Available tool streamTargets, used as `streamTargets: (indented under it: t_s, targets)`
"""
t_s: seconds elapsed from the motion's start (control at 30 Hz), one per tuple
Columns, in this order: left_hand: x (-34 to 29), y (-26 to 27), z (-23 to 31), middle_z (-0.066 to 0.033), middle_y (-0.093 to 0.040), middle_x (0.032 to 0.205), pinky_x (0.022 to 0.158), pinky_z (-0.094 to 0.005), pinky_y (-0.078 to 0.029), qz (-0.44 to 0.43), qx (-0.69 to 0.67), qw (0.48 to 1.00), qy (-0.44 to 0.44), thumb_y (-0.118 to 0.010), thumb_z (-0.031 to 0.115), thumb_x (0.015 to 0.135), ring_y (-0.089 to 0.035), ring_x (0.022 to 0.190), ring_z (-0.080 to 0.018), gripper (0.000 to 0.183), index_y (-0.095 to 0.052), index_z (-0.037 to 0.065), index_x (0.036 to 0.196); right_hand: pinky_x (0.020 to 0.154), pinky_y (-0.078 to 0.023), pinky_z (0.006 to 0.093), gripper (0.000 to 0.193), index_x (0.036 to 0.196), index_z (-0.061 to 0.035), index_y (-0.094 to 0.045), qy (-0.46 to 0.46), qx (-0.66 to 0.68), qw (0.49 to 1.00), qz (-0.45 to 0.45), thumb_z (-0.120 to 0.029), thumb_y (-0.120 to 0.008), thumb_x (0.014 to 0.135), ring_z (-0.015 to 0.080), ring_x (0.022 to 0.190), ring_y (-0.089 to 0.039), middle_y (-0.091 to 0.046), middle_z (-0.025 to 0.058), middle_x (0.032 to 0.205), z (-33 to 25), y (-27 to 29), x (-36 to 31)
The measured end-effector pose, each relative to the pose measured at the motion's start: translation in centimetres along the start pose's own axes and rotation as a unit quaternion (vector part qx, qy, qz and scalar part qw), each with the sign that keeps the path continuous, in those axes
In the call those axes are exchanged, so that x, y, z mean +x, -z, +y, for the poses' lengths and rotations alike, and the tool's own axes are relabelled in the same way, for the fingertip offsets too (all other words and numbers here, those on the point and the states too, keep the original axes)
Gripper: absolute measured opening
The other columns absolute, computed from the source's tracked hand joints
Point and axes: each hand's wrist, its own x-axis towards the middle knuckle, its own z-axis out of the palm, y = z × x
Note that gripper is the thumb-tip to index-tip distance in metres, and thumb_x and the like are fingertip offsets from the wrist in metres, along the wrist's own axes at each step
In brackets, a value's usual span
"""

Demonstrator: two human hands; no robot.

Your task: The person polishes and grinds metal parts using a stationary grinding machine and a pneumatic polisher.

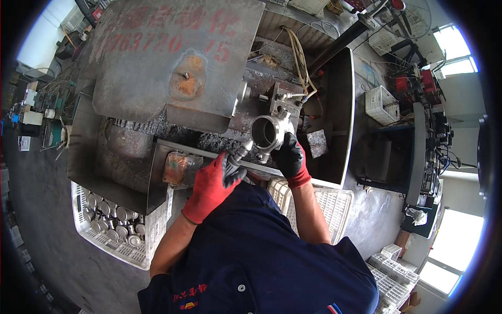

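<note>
Left hand (214, 180), fingers curled round grey fitting (241, 151), long axis slanting up toward ring-shaped metal body (282, 127), just left of it; nearer right hand (291, 158) grips that body's lower right, fingertips partly hidden. Fixture block (286, 104) right behind the body, sheet-metal cover (141, 78) farther, to its left.

The gloved left hand (215, 177) held a grey metal piece (241, 152), its upper end close to the ring-shaped metal fitting (283, 127) that the gloved right hand (290, 159) gripped. Beyond both hands stood a flat metal cover (141, 68), and pale hoses (299, 57) ran ahead of the right hand. Left of the left hand, lower down, a white crate (160, 230) held metal parts (123, 215).
</note>
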Motion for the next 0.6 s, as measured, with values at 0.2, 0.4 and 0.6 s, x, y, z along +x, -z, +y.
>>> streamTargets:
  t_s: [0.2, 0.4, 0.6]
  targets:
    - [0.2, -0.5, 0.2, -0.015, -0.071, 0.102, 0.074, -0.0434, -0.058, 0.043, -0.003, 0.999, -0.014, -0.082, 0.027, 0.081, -0.071, 0.088, -0.0347, 0.06, -0.054, 0.001, 0.128, 0.079, -0.057, 0.0329, 0.064, 0.129, 0.0027, -0.053, -0.007, -0.102, 0.994, -0.031, -0.021, -0.079, 0.075, 0.0272, 0.094, -0.069, -0.066, 0.0135, 0.107, -0.5, -0.2, 0.5]
    - [-0.3, -1.2, -0.2, -0.0215, -0.071, 0.101, 0.078, -0.0428, -0.057, 0.024, -0.029, 0.999, 0.029, -0.083, 0.019, 0.081, -0.071, 0.091, -0.0402, 0.056, -0.055, 0.001, 0.127, 0.079, -0.057, 0.0349, 0.058, 0.125, 0.0009, -0.056, 0.032, -0.113, 0.993, -0.008, -0.018, -0.08, 0.075, 0.0282, 0.092, -0.069, -0.066, 0.0128, 0.106, -0.8, -0.4, 0.9]
    - [-0.2, 0.5, 1.1, -0.0215, -0.071, 0.1, 0.08, -0.0416, -0.057, 0.022, -0.071, 0.997, 0.004, -0.082, 0.02, 0.083, -0.071, 0.094, -0.0407, 0.06, -0.053, 0.001, 0.132, 0.071, -0.054, 0.0376, 0.044, 0.12, -0.0007, -0.057, 0.056, -0.055, 0.997, 0.022, -0.018, -0.076, 0.085, 0.0252, 0.082, -0.067, -0.066, 0.0071, 0.096, 0.6, -0.9, 0.3]
